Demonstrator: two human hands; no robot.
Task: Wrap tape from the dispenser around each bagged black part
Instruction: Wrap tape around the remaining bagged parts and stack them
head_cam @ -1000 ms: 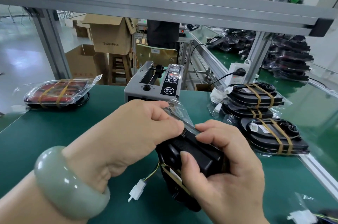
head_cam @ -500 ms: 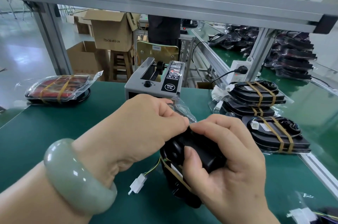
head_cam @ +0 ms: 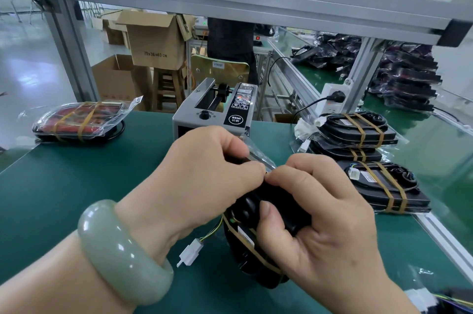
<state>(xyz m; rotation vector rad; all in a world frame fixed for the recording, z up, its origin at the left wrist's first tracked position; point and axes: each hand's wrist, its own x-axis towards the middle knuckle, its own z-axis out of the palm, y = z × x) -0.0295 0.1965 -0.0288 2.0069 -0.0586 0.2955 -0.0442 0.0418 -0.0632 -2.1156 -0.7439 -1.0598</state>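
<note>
Surface (head_cam: pixel 76 198): green; tape dispenser (head_cam: pixel 217 108) at far edge, taped parts (head_cam: pixel 358 132) stacked right.
Room: cardboard boxes (head_cam: pixel 153 42) beyond.
Grip: left hand (head_cam: pixel 194 180), right hand (head_cam: pixel 320 224) clasp bagged black part (head_cam: pixel 244 211).

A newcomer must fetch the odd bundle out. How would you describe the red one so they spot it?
Find the green table with the grey tape dispenser at its far edge. Left of the dispenser, alone near the far left corner, lies a taped bundle in a clear bag. Unlike the black bundles stacked on the right, it shows red through the bag.
</note>
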